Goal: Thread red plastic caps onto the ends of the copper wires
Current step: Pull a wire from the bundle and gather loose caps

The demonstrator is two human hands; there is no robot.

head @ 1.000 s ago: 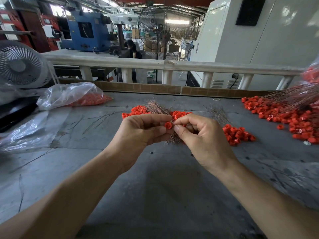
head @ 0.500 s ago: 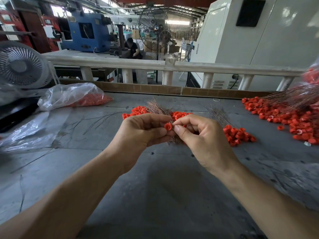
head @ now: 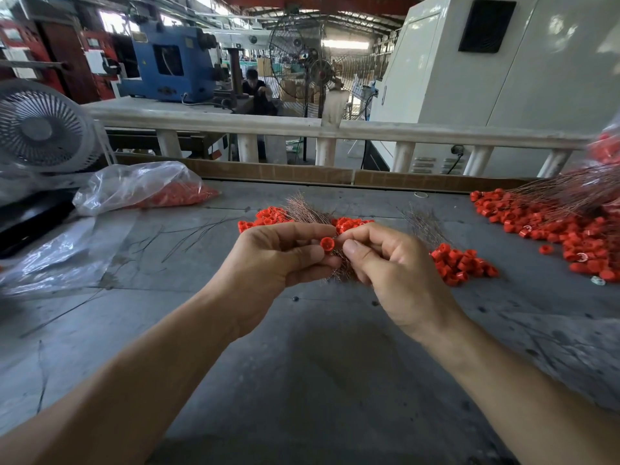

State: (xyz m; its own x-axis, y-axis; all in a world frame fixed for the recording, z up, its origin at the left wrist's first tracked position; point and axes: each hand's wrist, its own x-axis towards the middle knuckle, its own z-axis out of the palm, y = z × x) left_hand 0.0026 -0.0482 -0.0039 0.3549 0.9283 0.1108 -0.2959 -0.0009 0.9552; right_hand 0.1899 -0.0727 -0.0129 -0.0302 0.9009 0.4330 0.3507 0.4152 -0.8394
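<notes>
While a single red cap (head: pixel 327 244) was pinched at the fingertips of the left hand (head: pixel 278 263), a bundle of copper wires (head: pixel 339 268) was gripped by the right hand (head: pixel 389 266) just at 3 o'clock of it, above the table (head: pixel 302 364). Success was judged to require one wire end isolated and aligned with the cap's bore. Loose caps (head: pixel 459 263) were kept at 3 o'clock.
</notes>
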